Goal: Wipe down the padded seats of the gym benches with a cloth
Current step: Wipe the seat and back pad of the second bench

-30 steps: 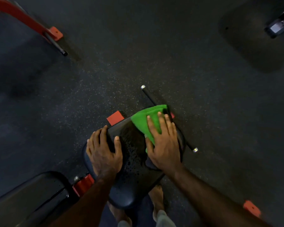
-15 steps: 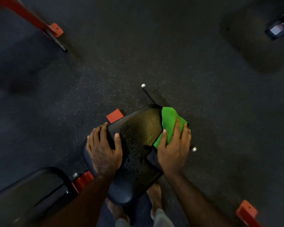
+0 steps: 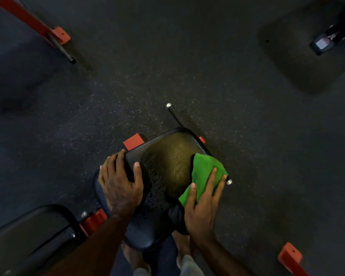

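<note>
**Wiping the wet seat pad, cloth out at the three o'clock edge**

Pressing down flat, the right hand [image 3: 202, 204] has the green cloth [image 3: 204, 172] pinned under straight, spread fingers at the seat pad's three o'clock edge, where it overhangs slightly. That grip is apart, fingers laid on the cloth rather than curled round it. Over at nine o'clock, the left hand [image 3: 121, 185] steadies the bench: its grip is clamped on the seat pad [image 3: 167, 166], fingers wrapped over the edge, thumb on top.

Droplets bead on the pad from the centre down toward six o'clock, so that looks like the stretch left to do. The far half already reads smoother. To do this well, the person would likely sweep the cloth back across in overlapping passes, palm weight even, keeping the fold bunched under the fingers. The left hand should hold firm so the pad doesn't rock. A second pad [image 3: 28, 236] waits at eight o'clock.
</note>
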Demonstrator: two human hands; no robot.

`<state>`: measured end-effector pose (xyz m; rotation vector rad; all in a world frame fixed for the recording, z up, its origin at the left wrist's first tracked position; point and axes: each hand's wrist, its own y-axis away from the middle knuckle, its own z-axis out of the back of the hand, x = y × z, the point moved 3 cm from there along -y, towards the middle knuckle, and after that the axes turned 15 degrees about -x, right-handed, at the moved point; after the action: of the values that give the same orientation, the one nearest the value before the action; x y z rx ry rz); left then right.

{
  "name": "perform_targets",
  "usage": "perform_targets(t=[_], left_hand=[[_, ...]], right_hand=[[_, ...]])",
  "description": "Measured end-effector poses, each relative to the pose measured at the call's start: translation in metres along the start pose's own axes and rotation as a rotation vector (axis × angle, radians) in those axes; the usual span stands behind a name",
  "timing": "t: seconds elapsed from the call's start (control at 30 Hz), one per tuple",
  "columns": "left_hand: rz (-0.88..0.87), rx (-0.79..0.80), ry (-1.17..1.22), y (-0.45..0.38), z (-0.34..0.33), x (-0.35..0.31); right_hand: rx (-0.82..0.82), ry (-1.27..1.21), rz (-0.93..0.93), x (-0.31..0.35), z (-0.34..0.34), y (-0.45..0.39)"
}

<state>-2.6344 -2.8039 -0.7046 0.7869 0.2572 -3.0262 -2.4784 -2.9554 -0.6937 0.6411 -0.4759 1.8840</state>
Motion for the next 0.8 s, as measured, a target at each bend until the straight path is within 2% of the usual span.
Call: perform_targets(t=[0.1,0.17,0.23,0.3,0.37,0.4,0.5,0.53,0.57,0.67,0.7,0.73,0.8], left_hand=[[0.003,0.001,0.002,0.000,-0.001,-0.001],[-0.002,0.004,-0.004,0.000,-0.002,0.001],[-0.010,0.001,-0.008,0.001,-0.001,0.002],[-0.008,-0.005,0.005,0.001,0.000,0.002],[-0.006,-0.006,0.005,0.001,0.000,0.001],[-0.007,-0.004,0.001,0.000,-0.001,0.000],[-0.001,0.006,-0.005,0.000,-0.002,0.002],[0.003,0.008,-0.008,0.000,-0.002,0.003],[0.001,0.011,-0.005,0.001,-0.003,0.004],[-0.002,0.018,-0.002,0.000,-0.003,0.003],[0.000,0.017,-0.006,0.000,-0.003,0.003],[0.001,0.016,-0.009,0.000,-0.003,0.003],[0.000,0.018,-0.014,0.001,-0.003,0.004]], right_hand=[[-0.098,-0.024,-0.228,0.004,-0.013,-0.044],[-0.153,0.074,-0.258,0.019,-0.023,-0.063],[-0.137,0.188,-0.015,0.028,-0.023,-0.046],[0.005,0.205,0.280,0.023,-0.012,-0.009],[0.078,0.175,0.396,0.007,-0.007,-0.004],[0.051,0.160,0.335,0.005,-0.009,-0.016],[-0.094,0.146,-0.086,0.019,-0.022,-0.050],[-0.101,0.194,-0.081,0.029,-0.025,-0.051],[-0.072,0.256,0.040,0.037,-0.027,-0.046],[0.201,0.308,0.627,0.037,-0.022,-0.043],[0.266,0.305,0.726,0.034,-0.022,-0.057],[0.283,0.311,0.750,0.033,-0.024,-0.072],[0.218,0.341,0.592,0.042,-0.032,-0.089]])
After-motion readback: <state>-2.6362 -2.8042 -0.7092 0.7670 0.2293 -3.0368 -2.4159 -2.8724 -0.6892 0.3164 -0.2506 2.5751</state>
